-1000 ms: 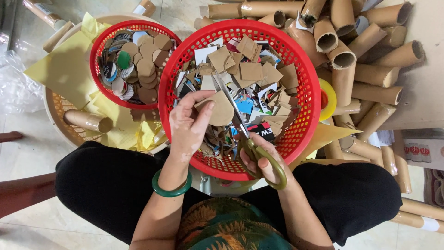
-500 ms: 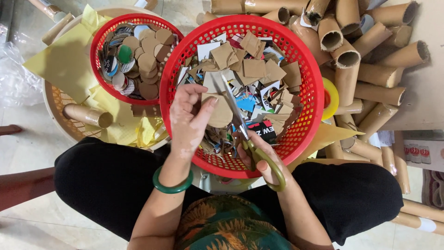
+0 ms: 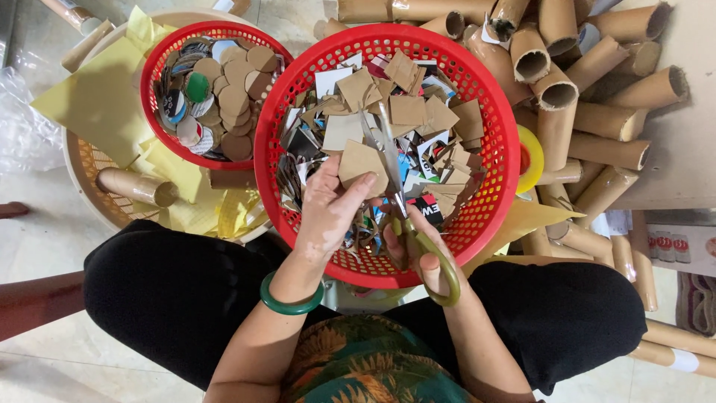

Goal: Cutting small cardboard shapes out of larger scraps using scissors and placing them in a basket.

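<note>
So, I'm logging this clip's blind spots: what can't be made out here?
- Head view: the scissors blade tips, lost among scraps.
- Large red basket floor, buried under cardboard scraps.
- Right hand fingers, partly hidden in the handles.
- Cardboard tubes, cut off by the top edge.

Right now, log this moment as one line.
left hand: holds cardboard piece | right hand: scissors cutting it | below: big red basket of scraps

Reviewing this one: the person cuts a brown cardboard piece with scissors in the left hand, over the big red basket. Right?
Not quite. The head view shows the scissors in the right hand; the left hand holds the brown cardboard piece over the big red basket.
</note>
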